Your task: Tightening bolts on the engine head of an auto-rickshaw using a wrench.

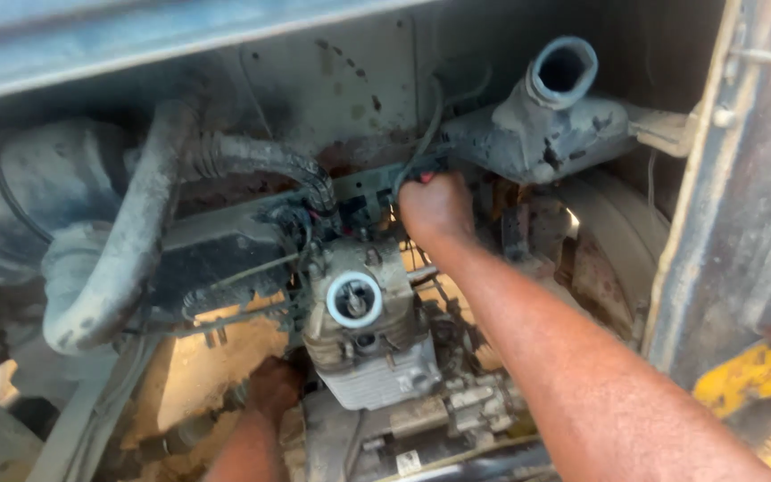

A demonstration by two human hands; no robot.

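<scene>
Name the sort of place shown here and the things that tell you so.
Probably a vehicle's engine bay, worked on outdoors: a small finned engine, a dusty rubber hose, and a metal pipe with an open mouth.

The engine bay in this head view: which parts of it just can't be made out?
- Right hand: its fingers curl away from the camera, hiding how they grip the red-tipped piece.
- Left hand: reaches under the cylinder block; fingers hidden in shadow.
- Open pipe: its inside is dark.
- Yellow part: cut off by the right edge.
- Gap behind the grey hose: too dark to read.
</scene>
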